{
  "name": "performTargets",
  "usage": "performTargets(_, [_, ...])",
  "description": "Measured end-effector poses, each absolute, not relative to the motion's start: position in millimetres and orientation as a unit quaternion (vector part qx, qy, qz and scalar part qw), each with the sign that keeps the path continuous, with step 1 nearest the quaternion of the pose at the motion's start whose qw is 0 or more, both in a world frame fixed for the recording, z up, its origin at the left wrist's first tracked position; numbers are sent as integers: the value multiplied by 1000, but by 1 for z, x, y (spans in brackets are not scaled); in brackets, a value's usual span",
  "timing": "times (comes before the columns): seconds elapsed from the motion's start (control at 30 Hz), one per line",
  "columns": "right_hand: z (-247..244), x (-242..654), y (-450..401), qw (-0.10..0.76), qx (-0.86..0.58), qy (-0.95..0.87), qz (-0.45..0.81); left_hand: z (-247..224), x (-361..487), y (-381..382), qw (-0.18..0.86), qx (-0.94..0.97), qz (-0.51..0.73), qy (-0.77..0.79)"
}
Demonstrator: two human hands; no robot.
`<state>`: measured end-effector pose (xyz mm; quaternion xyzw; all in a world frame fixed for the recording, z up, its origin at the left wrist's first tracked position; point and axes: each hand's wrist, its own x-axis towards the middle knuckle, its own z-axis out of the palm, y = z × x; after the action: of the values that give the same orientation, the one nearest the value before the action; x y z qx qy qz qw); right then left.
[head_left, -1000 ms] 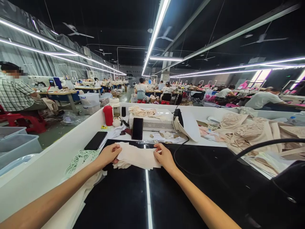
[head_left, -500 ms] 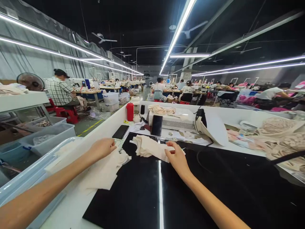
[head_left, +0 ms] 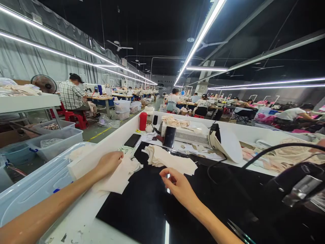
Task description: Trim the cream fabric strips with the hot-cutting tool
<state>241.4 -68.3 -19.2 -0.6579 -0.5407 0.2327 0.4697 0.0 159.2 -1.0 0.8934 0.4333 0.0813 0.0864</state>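
My left hand [head_left: 109, 165] is closed over a loose pile of cream fabric pieces [head_left: 119, 179] at the board's left edge. Whatever its fingers grip is hidden. My right hand [head_left: 179, 186] hovers above the glossy black board [head_left: 142, 210], fingers loosely bent with thumb and forefinger apart, and nothing shows in it. Just beyond it lies a fanned stack of cream fabric pieces [head_left: 169, 158], apart from the fingers. A pair of pointed metal snips or tweezers [head_left: 240, 232] rests near my right forearm, partly cut off by the frame.
A black device with a cable [head_left: 297, 186] occupies the right side. Two phones [head_left: 132, 140], a red bottle [head_left: 143, 121] and a white vented box [head_left: 190, 134] stand along the back. A blue-tinted plastic bin [head_left: 33, 193] is at left. Co-workers sit at sewing tables beyond.
My right hand has left the right end of the fabric stack and drawn back toward me. My left hand stays at the left pile. The view has shifted, bringing the black device and metal tool in.
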Motion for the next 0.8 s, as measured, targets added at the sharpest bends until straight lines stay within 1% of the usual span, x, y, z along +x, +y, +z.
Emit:
performTargets(0.2, [-19, 231, -73, 450, -648, -548, 279, 20, -2, 146, 114, 887, 171, 415])
performTargets(0.53, [-20, 217, -75, 425, -638, -559, 314, 30, -5, 143, 153, 884, 232, 375])
performTargets(0.7, [-23, 217, -79, 432, -636, -537, 347, 42, 5, 129, 233, 877, 250, 339])
performTargets(0.8, [-21, 216, -77, 474, -624, -499, 370, 48, 17, 115, 301, 863, 259, 313])
